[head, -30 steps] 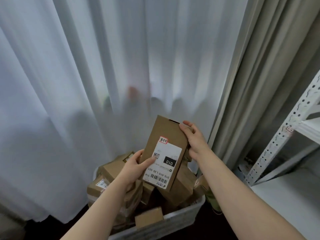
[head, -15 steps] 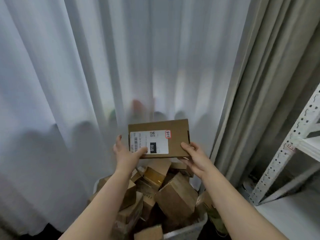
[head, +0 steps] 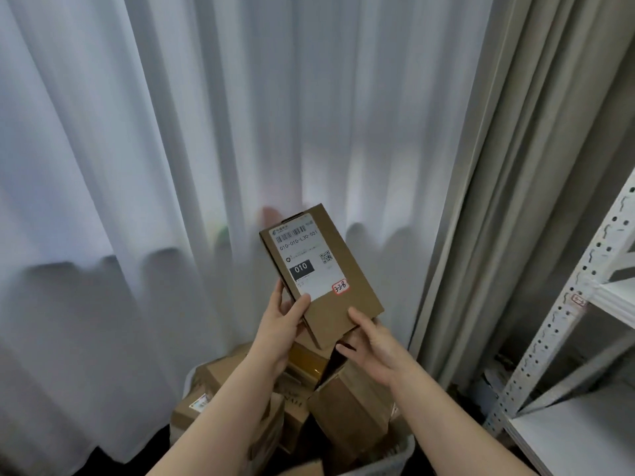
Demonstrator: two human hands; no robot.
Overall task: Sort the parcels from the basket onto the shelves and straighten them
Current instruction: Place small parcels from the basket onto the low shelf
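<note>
A flat brown cardboard parcel [head: 347, 297] is held up above the basket, its white label facing me and reading upright, with a black "010" box and a small red-edged sticker. My left hand [head: 283, 321] grips its lower left edge, thumb on the label. My right hand [head: 372, 341] supports its lower right corner from below, thumb on the front face. Below, several brown cardboard parcels [head: 347, 410] are piled in the pale basket [head: 395, 460], whose rim shows at the bottom edge.
White sheer curtains [head: 171, 166] hang right behind the basket, with beige drapes [head: 515, 201] to the right. A white metal shelf unit [head: 563, 321] with a perforated post stands at the far right; its lower shelf board [head: 584, 438] is bare.
The parcel has been turned from lying sideways to standing upright, so the label reads the right way up. Both hands shifted to its lower end. The view tilted slightly.
</note>
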